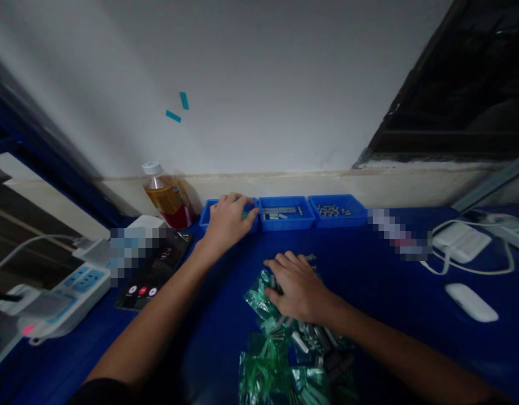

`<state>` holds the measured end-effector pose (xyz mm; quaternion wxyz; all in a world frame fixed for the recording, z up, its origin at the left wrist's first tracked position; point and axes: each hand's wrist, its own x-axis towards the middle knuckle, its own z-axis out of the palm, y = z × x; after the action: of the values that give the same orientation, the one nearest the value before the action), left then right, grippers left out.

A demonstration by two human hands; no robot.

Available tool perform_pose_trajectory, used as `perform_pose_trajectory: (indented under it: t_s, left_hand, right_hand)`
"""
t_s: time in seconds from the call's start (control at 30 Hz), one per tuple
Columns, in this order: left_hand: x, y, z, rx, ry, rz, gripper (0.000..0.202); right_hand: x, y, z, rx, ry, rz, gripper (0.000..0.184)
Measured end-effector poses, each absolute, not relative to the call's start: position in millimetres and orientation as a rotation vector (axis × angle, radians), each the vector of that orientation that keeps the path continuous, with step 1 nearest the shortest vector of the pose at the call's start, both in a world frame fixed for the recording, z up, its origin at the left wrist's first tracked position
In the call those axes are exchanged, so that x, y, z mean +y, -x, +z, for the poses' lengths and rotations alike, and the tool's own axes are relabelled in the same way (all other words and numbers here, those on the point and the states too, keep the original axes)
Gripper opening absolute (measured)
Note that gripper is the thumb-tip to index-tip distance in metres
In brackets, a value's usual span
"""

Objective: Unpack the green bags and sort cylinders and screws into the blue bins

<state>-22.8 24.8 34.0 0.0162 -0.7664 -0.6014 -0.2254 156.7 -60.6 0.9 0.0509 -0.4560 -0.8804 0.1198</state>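
Note:
My left hand [231,220] reaches over the leftmost blue tray [205,212], its fingers curved and its thumb apart from them. Something small and green shows in that tray beside the thumb; the rest of its contents is hidden by the hand. My right hand [301,289] lies over a pile of small green plastic bags [265,365] and loose metal pieces, with fingers bent and thumb spread away. A green bag [259,295] lies by its thumb. Whatever is under the right palm cannot be seen. A pale cylindrical piece [300,342] rests in the pile.
The middle blue tray [287,225] holds small metal pins; the right blue tray [339,220] holds small metal parts. A drink bottle [169,197], phone [153,275] and power strip [80,289] are at left. A white charger [464,242], cable and white case [471,302] lie right.

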Motion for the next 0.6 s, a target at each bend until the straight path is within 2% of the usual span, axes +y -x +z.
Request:
perform_pose_trajectory:
  t_s: [0.13,0.23,0.37,0.47,0.53,0.6]
  left_hand:
    - [19.7,11.9,31.6,-1.805,2.465,-0.747,0.027]
    - [16.3,7.2,28.0,-1.762,2.527,-0.794,0.024]
    - [14.9,2.3,23.0,-1.658,2.675,-0.913,0.022]
    - [14.1,-2.7,21.5,-1.599,2.907,-1.041,0.021]
    - [13.7,-6.0,20.4,-1.588,3.107,-1.107,0.023]
    - [14.0,-8.3,17.5,-1.698,3.241,-1.188,0.032]
  right_hand:
    - [-58.3,-153.3,5.8,-2.797,1.299,0.315,0.03]
    - [-55.1,-150.9,3.9,-2.712,1.306,0.416,0.025]
    - [-39.7,-156.1,-1.3,-2.425,1.404,0.852,0.005]
    - [-23.9,-169.5,5.3,-2.18,1.337,1.277,0.003]
    - [-14.6,-180.8,15.6,-2.06,1.257,1.378,0.003]
    - [-7.6,-191.4,27.2,-1.958,1.229,1.293,0.005]
